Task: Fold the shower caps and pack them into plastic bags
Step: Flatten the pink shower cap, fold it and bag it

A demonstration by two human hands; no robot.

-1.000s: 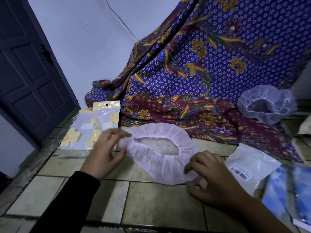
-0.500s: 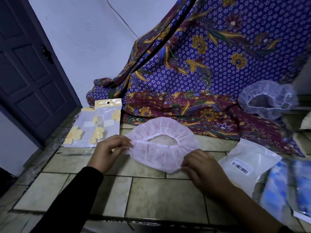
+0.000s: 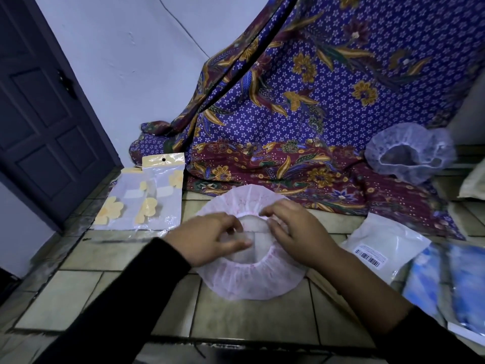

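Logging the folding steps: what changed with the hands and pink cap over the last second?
The left hand and right hand released the pink shower cap at its outer edges, moving inward to pinch its elastic opening. Unmoved: purple cap, flower-print bags, barcode packet.

The left sleeve and right sleeve are long and plain black; the left hand and right hand are bare.

**Dim, bluish, soft-edged**

Weak, cool light, brightest on the white wall; the door, bowed by the lens, sinks into gloom. The left hand and right hand blur slightly over the pink shower cap. Blue packets at the right edge smear.
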